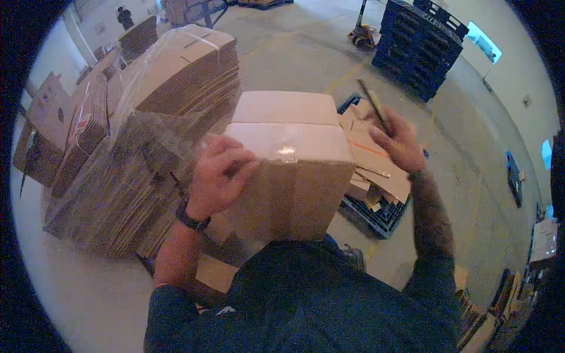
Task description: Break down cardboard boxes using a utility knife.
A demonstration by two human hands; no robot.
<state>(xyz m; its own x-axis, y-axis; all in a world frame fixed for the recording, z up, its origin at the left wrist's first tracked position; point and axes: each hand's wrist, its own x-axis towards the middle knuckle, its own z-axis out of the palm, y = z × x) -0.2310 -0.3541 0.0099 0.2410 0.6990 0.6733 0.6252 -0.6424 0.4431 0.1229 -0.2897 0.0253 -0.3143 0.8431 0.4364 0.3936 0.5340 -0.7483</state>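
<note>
A closed cardboard box (pixel 300 194) stands directly before me, its pale top flaps meeting at a seam. Clear packing tape (pixel 287 152) shines over the near top edge. My left hand (pixel 223 170), a dark watch on its wrist, has its fingers bent over the box's near left top corner, thumb on the near side. Raised to the right of the box, my right hand (pixel 399 141) grips a thin, dark, stick-like tool (pixel 373 103) that points up and left. Blur hides what kind of tool it is. What supports the box is hidden.
Stacked flat cardboard (pixel 190 84), partly in clear wrap, fills the left. Loose cardboard pieces (pixel 379 163) lie on a black plastic pallet (pixel 384 220) at right. Farther off are stacked black pallets (pixel 419 48), a pallet jack (pixel 364 35) and a person (pixel 125 17).
</note>
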